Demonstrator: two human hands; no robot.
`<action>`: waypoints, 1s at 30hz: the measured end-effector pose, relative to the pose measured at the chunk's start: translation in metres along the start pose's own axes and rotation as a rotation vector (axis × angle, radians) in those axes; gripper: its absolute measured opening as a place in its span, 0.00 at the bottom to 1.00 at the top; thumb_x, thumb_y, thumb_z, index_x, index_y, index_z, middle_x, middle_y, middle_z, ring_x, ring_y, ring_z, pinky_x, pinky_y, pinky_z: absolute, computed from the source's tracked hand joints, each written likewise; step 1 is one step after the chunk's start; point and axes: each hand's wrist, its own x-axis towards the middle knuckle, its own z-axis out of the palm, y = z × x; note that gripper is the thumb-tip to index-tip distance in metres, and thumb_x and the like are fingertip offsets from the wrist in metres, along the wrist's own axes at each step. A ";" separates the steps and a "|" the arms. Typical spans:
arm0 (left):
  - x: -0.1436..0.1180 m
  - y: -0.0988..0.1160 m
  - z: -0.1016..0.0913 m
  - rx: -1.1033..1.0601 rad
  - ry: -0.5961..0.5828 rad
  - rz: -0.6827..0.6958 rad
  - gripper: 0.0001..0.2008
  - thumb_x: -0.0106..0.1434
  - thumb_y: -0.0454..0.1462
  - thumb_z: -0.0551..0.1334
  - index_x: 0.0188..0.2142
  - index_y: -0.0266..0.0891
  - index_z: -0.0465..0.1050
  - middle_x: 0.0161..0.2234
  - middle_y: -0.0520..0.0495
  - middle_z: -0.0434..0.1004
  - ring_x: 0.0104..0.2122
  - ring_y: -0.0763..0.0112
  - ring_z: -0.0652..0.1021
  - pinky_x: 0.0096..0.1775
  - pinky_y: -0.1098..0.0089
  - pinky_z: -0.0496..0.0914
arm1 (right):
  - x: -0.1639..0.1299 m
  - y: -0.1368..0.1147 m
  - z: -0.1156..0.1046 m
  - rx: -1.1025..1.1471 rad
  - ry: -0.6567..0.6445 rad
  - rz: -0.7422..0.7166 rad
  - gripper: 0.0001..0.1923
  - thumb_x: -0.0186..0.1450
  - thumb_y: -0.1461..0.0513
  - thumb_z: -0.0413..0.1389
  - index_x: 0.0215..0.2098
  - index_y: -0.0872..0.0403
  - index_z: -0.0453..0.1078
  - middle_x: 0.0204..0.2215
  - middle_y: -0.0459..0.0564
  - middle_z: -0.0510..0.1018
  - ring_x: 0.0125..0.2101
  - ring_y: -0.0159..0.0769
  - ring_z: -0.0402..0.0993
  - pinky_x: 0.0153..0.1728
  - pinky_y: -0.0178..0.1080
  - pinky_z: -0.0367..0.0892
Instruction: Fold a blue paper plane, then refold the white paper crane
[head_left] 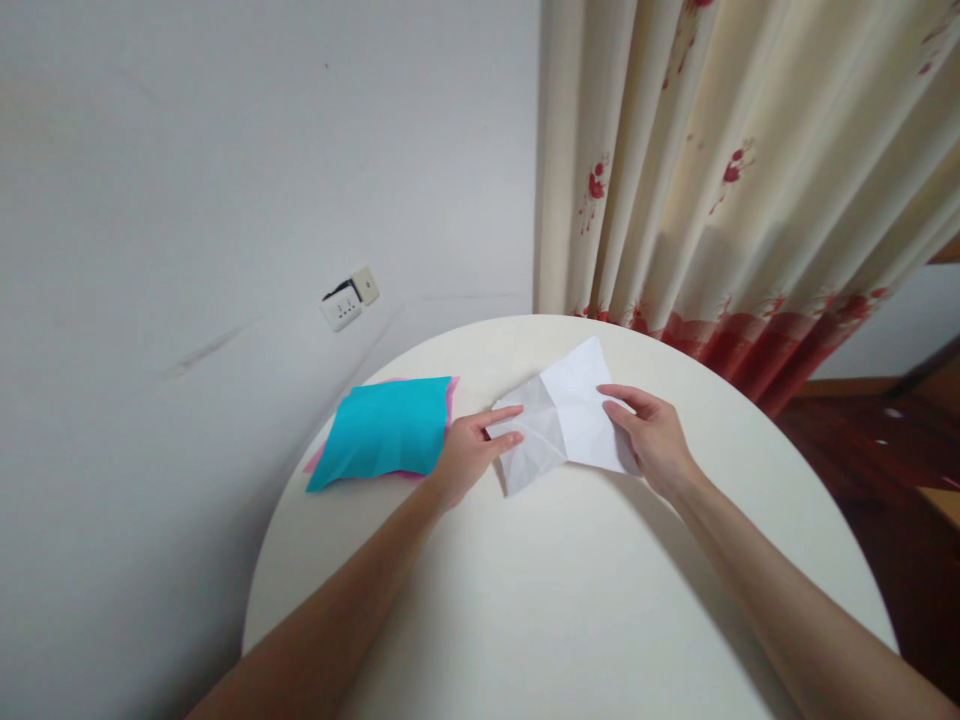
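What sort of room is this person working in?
Probably a room in a home: a round white table by a flowered curtain, a wall socket and wooden flooring.

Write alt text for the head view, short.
Two bare hands, left hand and right hand, pinch a creased white paper on a round white table. Blue sheets over pink ones lie at left; a flowered curtain hangs behind.
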 end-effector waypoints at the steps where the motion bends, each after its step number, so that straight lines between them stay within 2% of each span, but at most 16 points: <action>1: 0.000 -0.001 0.000 0.055 0.050 0.004 0.23 0.54 0.44 0.71 0.50 0.40 0.80 0.24 0.53 0.77 0.23 0.74 0.72 0.27 0.75 0.65 | 0.000 0.000 0.000 0.000 0.000 -0.005 0.20 0.51 0.54 0.69 0.40 0.51 0.78 0.33 0.50 0.83 0.29 0.39 0.78 0.28 0.38 0.71; 3: 0.002 -0.003 -0.001 0.127 0.111 0.020 0.21 0.56 0.46 0.69 0.47 0.40 0.81 0.19 0.56 0.68 0.19 0.77 0.65 0.23 0.75 0.60 | 0.000 -0.001 0.000 -0.004 0.003 -0.009 0.19 0.51 0.53 0.68 0.40 0.51 0.78 0.33 0.50 0.83 0.30 0.40 0.78 0.29 0.38 0.71; 5: 0.004 -0.007 0.000 0.148 0.123 0.071 0.18 0.57 0.46 0.68 0.45 0.42 0.82 0.23 0.53 0.69 0.22 0.76 0.67 0.25 0.75 0.60 | 0.000 0.000 0.000 -0.012 0.019 0.005 0.19 0.51 0.54 0.68 0.39 0.51 0.78 0.33 0.50 0.83 0.29 0.40 0.78 0.28 0.38 0.71; 7: 0.007 -0.012 0.000 0.155 0.146 0.126 0.16 0.56 0.45 0.69 0.43 0.43 0.83 0.32 0.49 0.71 0.29 0.72 0.72 0.28 0.74 0.65 | 0.000 0.000 -0.001 -0.026 0.028 0.028 0.20 0.51 0.54 0.68 0.40 0.52 0.78 0.34 0.51 0.83 0.29 0.39 0.78 0.28 0.38 0.71; 9: 0.009 -0.016 0.000 0.197 0.218 0.184 0.13 0.55 0.45 0.70 0.38 0.43 0.84 0.39 0.46 0.70 0.38 0.66 0.74 0.36 0.70 0.70 | 0.000 -0.001 -0.001 -0.046 0.020 0.039 0.20 0.51 0.54 0.68 0.40 0.52 0.79 0.36 0.52 0.83 0.30 0.39 0.78 0.28 0.37 0.70; 11: 0.010 -0.018 -0.001 0.274 0.281 0.268 0.09 0.53 0.43 0.72 0.33 0.43 0.84 0.47 0.43 0.69 0.48 0.59 0.73 0.49 0.63 0.70 | -0.001 -0.003 -0.001 -0.063 -0.011 0.043 0.20 0.51 0.53 0.67 0.41 0.52 0.79 0.37 0.52 0.83 0.31 0.39 0.78 0.28 0.38 0.70; 14: 0.004 -0.013 -0.001 0.380 0.185 0.380 0.06 0.53 0.41 0.72 0.31 0.44 0.83 0.55 0.44 0.68 0.56 0.54 0.68 0.61 0.55 0.61 | -0.004 -0.009 -0.002 -0.073 -0.072 0.075 0.20 0.51 0.53 0.68 0.40 0.52 0.79 0.34 0.52 0.84 0.29 0.40 0.78 0.26 0.38 0.70; 17: -0.005 -0.002 0.001 0.435 0.047 0.409 0.05 0.55 0.41 0.72 0.31 0.44 0.81 0.58 0.44 0.67 0.60 0.53 0.67 0.63 0.54 0.58 | -0.006 -0.016 -0.005 -0.083 -0.138 0.111 0.21 0.50 0.53 0.69 0.40 0.52 0.79 0.32 0.50 0.83 0.26 0.38 0.77 0.24 0.37 0.68; 20: -0.011 0.006 0.004 0.370 -0.048 0.414 0.07 0.57 0.42 0.70 0.31 0.42 0.80 0.65 0.44 0.60 0.65 0.51 0.61 0.65 0.52 0.54 | -0.008 -0.020 -0.008 -0.082 -0.211 0.121 0.21 0.51 0.53 0.69 0.41 0.52 0.79 0.32 0.50 0.83 0.24 0.36 0.75 0.23 0.36 0.67; 23: -0.009 0.007 0.003 0.124 -0.137 0.374 0.14 0.61 0.49 0.66 0.35 0.41 0.80 0.67 0.43 0.57 0.67 0.50 0.59 0.65 0.54 0.54 | -0.009 -0.021 -0.010 -0.044 -0.256 0.138 0.20 0.52 0.53 0.68 0.41 0.52 0.79 0.31 0.49 0.83 0.23 0.35 0.75 0.23 0.36 0.67; 25: -0.006 0.005 0.002 -0.093 -0.125 0.292 0.20 0.63 0.53 0.63 0.45 0.43 0.78 0.67 0.41 0.58 0.65 0.52 0.62 0.63 0.56 0.58 | -0.010 -0.022 -0.011 -0.012 -0.272 0.156 0.19 0.52 0.54 0.69 0.40 0.51 0.79 0.31 0.49 0.83 0.24 0.36 0.75 0.23 0.36 0.68; 28: -0.004 0.002 0.001 -0.316 -0.157 0.079 0.34 0.62 0.53 0.64 0.64 0.49 0.60 0.65 0.38 0.62 0.59 0.54 0.71 0.56 0.59 0.67 | -0.011 -0.023 -0.012 0.013 -0.275 0.170 0.18 0.52 0.55 0.69 0.40 0.51 0.79 0.30 0.49 0.83 0.23 0.35 0.76 0.23 0.36 0.68; 30: -0.005 0.000 0.002 -0.399 -0.251 -0.052 0.40 0.62 0.52 0.64 0.69 0.51 0.50 0.60 0.38 0.70 0.53 0.55 0.76 0.50 0.60 0.71 | -0.010 -0.023 -0.013 0.014 -0.275 0.173 0.18 0.52 0.56 0.69 0.40 0.51 0.79 0.30 0.49 0.83 0.23 0.35 0.76 0.24 0.36 0.68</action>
